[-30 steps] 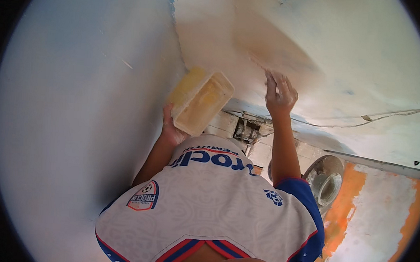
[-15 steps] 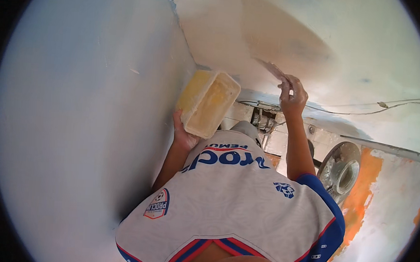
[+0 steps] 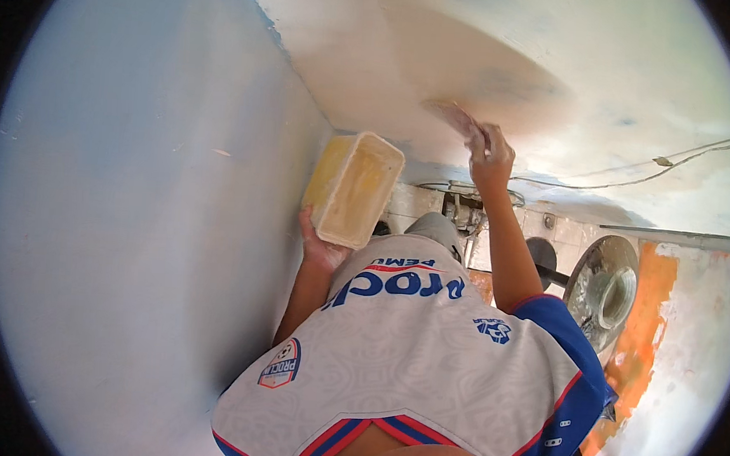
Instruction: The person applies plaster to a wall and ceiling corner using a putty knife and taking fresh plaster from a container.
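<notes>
My left hand (image 3: 324, 249) is closed around the lower end of a rectangular yellowish plastic tub (image 3: 369, 183). The tub is tilted with its open side toward me, and pale residue coats its inside. Raised ahead of me, my right hand (image 3: 492, 156) grips a flat putty knife (image 3: 452, 117). The blade points left and seems to lie against the whitish wall (image 3: 548, 39), beside a darker, damp-looking patch (image 3: 465, 52). White smears show on the fingers of this hand.
A bluish-white wall (image 3: 128, 182) rises close on my left and meets the front wall in a corner. A thin cable (image 3: 615, 185) runs along the front wall. A round metal-looking disc (image 3: 585, 281) stands to the right, near an orange-painted strip (image 3: 650, 301). Pipes (image 3: 463, 208) show low ahead.
My right hand and the putty knife have shifted left along the wall. The tub stays in my left hand, slightly lower in view. The whole view has tilted a little.
</notes>
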